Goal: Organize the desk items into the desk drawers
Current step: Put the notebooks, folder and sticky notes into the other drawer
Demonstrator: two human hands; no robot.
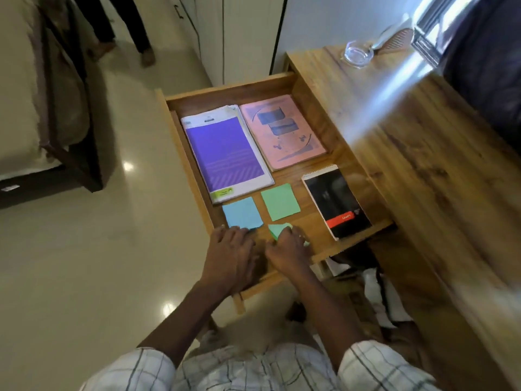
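The wooden desk drawer (231,94) is pulled out. Inside lie a purple notebook (227,153), a pink booklet (282,131), a black spiral notepad (338,201), a blue sticky-note pad (243,213) and a green sticky-note pad (280,202). My left hand (229,255) rests flat at the drawer's near end, its fingertips touching the blue pad's near edge. My right hand (289,249) lies beside it with fingers curled over a second green pad (277,230), which is mostly hidden under the fingers.
The wooden desk top (408,136) runs along the right, with a glass ashtray (358,53) at its far end. A bed (28,94) stands at the left. Another person's legs (124,26) stand on the tiled floor beyond the drawer.
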